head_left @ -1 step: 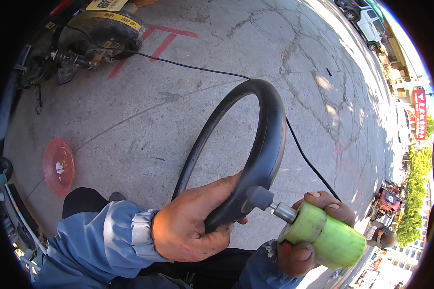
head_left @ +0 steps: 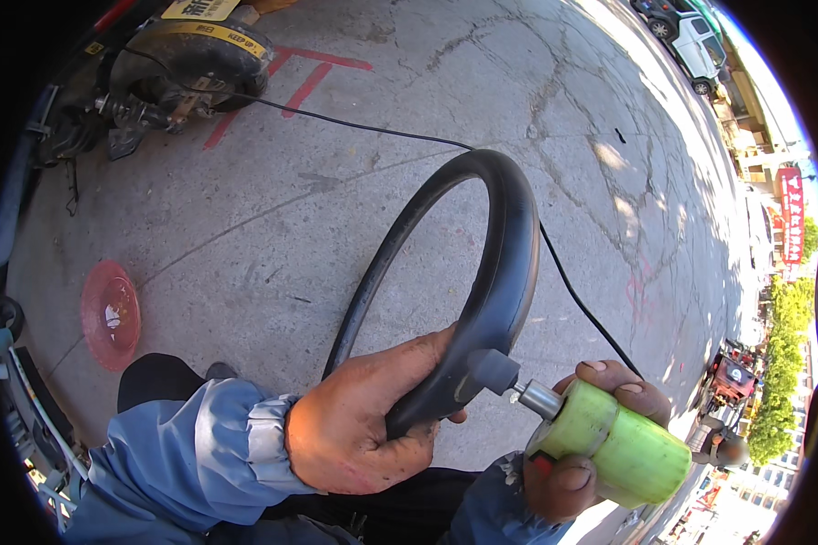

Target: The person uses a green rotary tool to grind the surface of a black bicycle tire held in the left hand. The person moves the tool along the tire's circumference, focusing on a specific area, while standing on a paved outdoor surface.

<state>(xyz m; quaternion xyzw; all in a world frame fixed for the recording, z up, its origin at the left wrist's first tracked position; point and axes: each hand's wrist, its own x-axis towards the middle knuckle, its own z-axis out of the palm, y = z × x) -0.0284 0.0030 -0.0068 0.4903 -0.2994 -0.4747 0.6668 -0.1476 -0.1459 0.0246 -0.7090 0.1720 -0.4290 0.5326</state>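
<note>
My left hand [head_left: 364, 422] is closed round the lower part of a black inner tube [head_left: 511, 245], which stands up as a loop. In my right hand [head_left: 600, 436] is a lime-green electric grinder [head_left: 636, 450] with a metal chuck, gripped with the fingers over its top and the thumb below, by a red switch. A dark grey grinding head [head_left: 493, 371] on the chuck's shaft lies against the tube, close to my left hand. Beside it the rubber shows a dull patch. My left fingertips are mostly hidden behind the tube.
A thin black cord [head_left: 364, 129] runs behind the tube from the parked motorbike wheel [head_left: 195, 54] at the far left. On the concrete floor [head_left: 273, 236] at left sits a pink plastic basin [head_left: 111, 316]. Vehicles, including a white car [head_left: 698, 50], stand far right.
The grinding head has shifted very slightly to the right along the tube. Both hands keep their grip.
</note>
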